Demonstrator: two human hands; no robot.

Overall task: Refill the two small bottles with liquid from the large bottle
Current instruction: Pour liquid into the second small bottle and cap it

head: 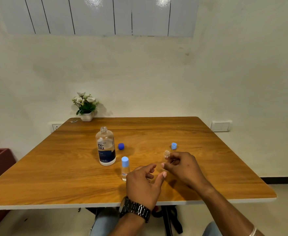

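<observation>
An open small clear bottle (166, 155) stands near the middle of the tabletop (54, 176), steadied by the right hand (184, 167), whose fingers curl round its lower part, probably to keep it from tipping during pouring. Its light blue cap (173, 146) sits just behind it. The left hand (144, 183) hovers close by, fingers loosely bent, holding nothing. Beside that hand stands a second small bottle (125, 168), capped. Further left, the large bottle (105, 146) stands upright and uncapped, ready to pour, its dark blue cap (121, 146) lying alongside. A potted plant (85, 106) occupies the far left corner.
</observation>
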